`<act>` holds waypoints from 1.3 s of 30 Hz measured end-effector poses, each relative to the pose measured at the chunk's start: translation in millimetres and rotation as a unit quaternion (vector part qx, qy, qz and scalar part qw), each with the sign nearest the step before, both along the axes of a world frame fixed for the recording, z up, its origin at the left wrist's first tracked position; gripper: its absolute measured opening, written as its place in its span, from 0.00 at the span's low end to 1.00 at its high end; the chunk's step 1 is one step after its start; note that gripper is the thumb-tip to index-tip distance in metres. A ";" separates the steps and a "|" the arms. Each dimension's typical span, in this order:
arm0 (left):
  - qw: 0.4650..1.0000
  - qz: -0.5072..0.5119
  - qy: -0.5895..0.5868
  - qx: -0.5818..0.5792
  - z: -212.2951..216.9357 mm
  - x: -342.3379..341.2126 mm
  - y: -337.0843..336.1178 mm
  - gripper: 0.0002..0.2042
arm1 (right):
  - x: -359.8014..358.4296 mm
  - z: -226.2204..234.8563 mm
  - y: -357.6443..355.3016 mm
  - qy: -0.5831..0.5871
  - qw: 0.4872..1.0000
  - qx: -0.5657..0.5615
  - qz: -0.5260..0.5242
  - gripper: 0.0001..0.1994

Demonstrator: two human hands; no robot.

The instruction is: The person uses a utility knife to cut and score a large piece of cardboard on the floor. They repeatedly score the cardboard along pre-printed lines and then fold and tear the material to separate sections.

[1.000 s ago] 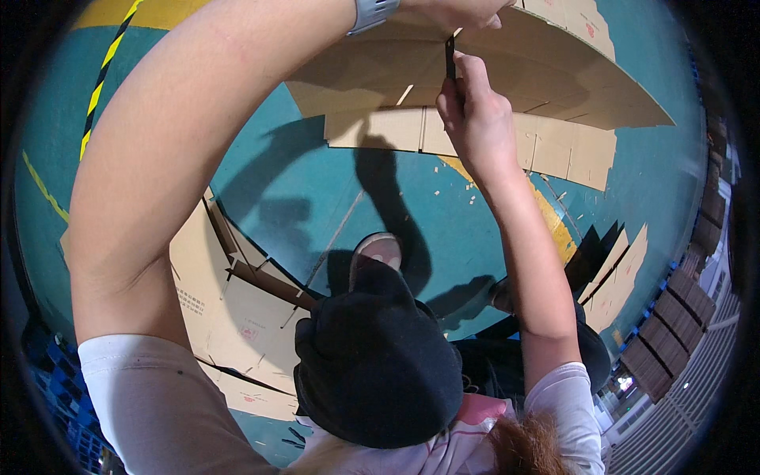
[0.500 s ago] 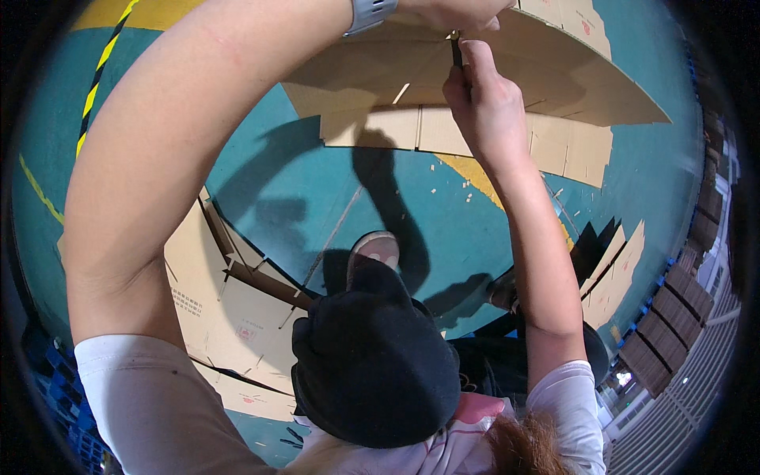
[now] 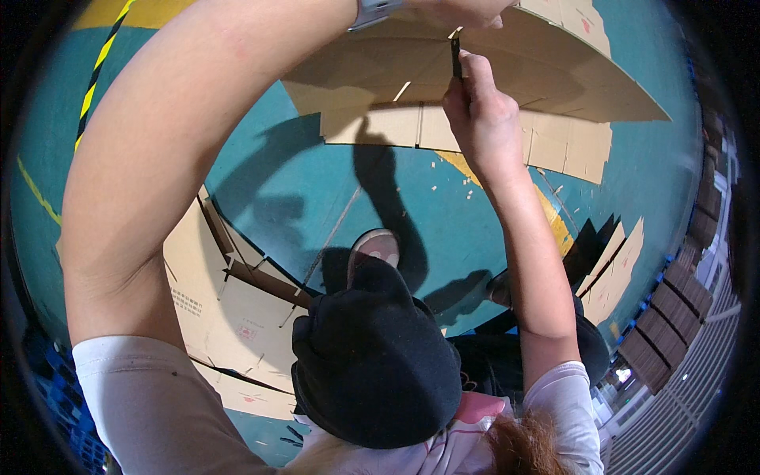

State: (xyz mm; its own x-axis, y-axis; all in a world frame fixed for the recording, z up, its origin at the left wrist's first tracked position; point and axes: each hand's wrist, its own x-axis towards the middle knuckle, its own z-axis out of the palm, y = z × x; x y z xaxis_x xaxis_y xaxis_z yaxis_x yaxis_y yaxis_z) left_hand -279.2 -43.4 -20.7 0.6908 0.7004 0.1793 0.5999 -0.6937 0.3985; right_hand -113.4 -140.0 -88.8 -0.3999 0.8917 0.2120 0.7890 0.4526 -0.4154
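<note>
My right hand (image 3: 484, 111) is closed round a slim black cutter knife (image 3: 456, 59). The tip of the knife points up at the brown cardboard sheet (image 3: 546, 67), close to a thin pale slit in it. Above it, at the top edge of the picture, my left hand (image 3: 467, 11) grips the same sheet with curled fingers, partly cut off by the frame. The sheet stands tilted, its long curved edge running to the right. Below it, another flat cardboard strip (image 3: 443, 131) with slits and creases lies on the floor.
Flattened cardboard boxes (image 3: 229, 317) lie at the lower left. More cardboard pieces (image 3: 613, 269) stand to the right. Small cardboard scraps are scattered over the green floor (image 3: 317, 190). Brown stacks (image 3: 665, 328) and a pale railing are at the far right. My shoe (image 3: 376, 249) is below the sheet.
My right hand with the cutter knife has drawn down slightly, toward me, and more of the knife shows. My left hand and the cardboard sheet have hardly moved.
</note>
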 end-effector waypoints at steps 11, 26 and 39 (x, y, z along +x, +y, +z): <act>0.989 0.006 0.047 -0.141 16.5 4.0 2.0 0.14 | 101.7 -114.2 -17.4 -0.215 0.969 -0.117 -0.011 0.12; 0.932 -0.020 0.012 -0.362 8.6 -3.2 14.2 0.17 | 17.3 -38.5 14.0 0.218 0.967 -0.102 -0.080 0.12; 0.894 0.071 0.128 -0.424 14.6 -10.2 13.4 0.24 | 15.5 -39.3 9.7 0.272 0.950 -0.122 -0.095 0.14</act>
